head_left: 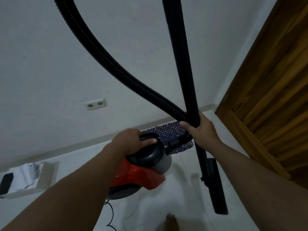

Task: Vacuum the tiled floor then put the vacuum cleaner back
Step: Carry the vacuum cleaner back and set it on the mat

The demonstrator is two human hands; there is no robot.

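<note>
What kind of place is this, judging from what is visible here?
Most likely a room in a home. The floor is pale tile, a double wall socket sits low on a plain white wall, a wooden door stands at the right, and a small patterned mat lies by the skirting.

The vacuum cleaner [141, 174] has a glossy orange plastic shell with a smooth dark top and a matt grey band. Its hose [103, 52], crossing the upper left of the frame, is ribbed black plastic; the wand [181, 60] is smooth and matt. The door [273, 90] at right is varnished wood with streaked grain. The floor [166, 197] is glossy white tile, the mat [165, 130] knobbly woven cloth, and the wall [41, 55] matt white.
</note>
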